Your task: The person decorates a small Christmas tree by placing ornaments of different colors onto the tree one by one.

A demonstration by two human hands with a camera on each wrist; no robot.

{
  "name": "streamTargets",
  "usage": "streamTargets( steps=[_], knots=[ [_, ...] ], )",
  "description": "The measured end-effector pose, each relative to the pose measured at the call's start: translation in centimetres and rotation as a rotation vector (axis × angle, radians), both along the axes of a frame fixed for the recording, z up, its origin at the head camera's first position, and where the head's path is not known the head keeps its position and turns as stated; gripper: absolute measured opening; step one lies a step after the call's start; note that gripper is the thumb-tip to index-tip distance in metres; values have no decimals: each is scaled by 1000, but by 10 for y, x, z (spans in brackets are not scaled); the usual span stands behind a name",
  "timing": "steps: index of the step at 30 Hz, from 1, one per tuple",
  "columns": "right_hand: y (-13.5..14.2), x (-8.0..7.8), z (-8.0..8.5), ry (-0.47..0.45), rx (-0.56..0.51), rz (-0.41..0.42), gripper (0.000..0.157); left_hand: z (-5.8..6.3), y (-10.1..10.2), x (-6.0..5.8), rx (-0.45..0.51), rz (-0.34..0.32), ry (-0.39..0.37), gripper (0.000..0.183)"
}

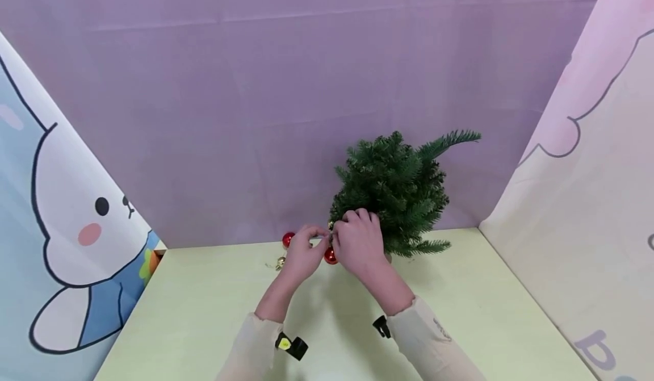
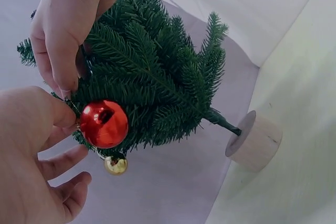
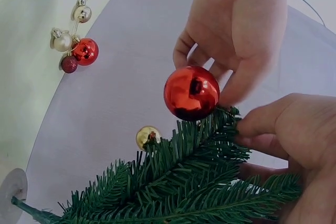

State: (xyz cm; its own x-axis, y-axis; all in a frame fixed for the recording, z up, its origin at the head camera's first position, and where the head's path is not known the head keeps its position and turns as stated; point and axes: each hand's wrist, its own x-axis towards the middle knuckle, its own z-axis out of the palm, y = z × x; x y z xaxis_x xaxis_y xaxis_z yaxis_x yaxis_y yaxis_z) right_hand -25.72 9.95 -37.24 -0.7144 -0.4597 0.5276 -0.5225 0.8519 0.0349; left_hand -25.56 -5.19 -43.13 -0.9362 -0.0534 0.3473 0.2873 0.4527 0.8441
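Note:
A small artificial Christmas tree [image 1: 395,188] stands at the back of the table on a round wooden base [image 2: 256,142]. At its left side, a shiny red ball ornament [image 2: 104,123] hangs by a branch tip. My left hand [image 1: 305,253] pinches at the top of this ball, thumb and forefinger together, other fingers loosely bent. Close against it, my right hand [image 1: 360,242] pinches the end of the branch [image 3: 231,124]. The ball's hanging loop is mostly hidden by the fingertips. A small gold ball ornament [image 3: 148,137] shows on the tree beside the red one.
Loose ornaments lie on the table left of the tree: a red ball [image 3: 85,52], a dark red ball [image 3: 70,64], a pale ball [image 3: 62,41] and a gold ball [image 3: 82,13]. A purple cloth [image 1: 230,114] rises behind the pale table [image 1: 204,313]; printed cloths flank both sides.

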Motion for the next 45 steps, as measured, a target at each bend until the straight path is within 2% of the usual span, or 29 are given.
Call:
streamTargets(
  steps=[4, 7, 13, 17, 20, 23, 26, 29, 31, 34, 39, 42, 45],
  knots=[
    [3, 2, -5, 13, -4, 29, 9, -9, -1, 3, 22, -7, -16, 8],
    [7, 6, 1, 73, -61, 107, 9, -14, -2, 4, 24, -9, -14, 8],
    [26, 18, 36, 273, -298, 351, 3, -17, -4, 3, 22, -13, 5, 9],
    [46, 19, 54, 411, -455, 438, 6, -20, -7, 7, 41, -15, -15, 8],
    [62, 16, 62, 481, -558, 457, 12, -21, -11, 10, 54, -13, -17, 7],
    [78, 10, 65, 528, -663, 442, 15, -24, -15, 14, 53, -5, -19, 6],
    [94, 1, 65, 581, -781, 385, 19, -29, -21, 18, 45, -1, -32, 6],
    [109, -7, 64, 598, -884, 297, 20, -39, -31, 21, 16, 11, -46, 6],
    [118, -12, 61, 574, -935, 245, 20, -47, -40, 24, 1, 16, -56, 8],
    [128, -19, 56, 485, -969, 182, 24, -58, -55, 30, -20, 30, -91, 10],
    [141, -26, 43, 245, -889, 79, 53, -78, -75, 41, -62, 47, -133, 8],
    [144, -29, 36, 106, -816, 68, 63, -88, -88, 45, -91, 67, -145, 8],
    [144, -32, 32, 39, -799, 103, 66, -92, -99, 47, -104, 85, -147, 9]
  ],
)
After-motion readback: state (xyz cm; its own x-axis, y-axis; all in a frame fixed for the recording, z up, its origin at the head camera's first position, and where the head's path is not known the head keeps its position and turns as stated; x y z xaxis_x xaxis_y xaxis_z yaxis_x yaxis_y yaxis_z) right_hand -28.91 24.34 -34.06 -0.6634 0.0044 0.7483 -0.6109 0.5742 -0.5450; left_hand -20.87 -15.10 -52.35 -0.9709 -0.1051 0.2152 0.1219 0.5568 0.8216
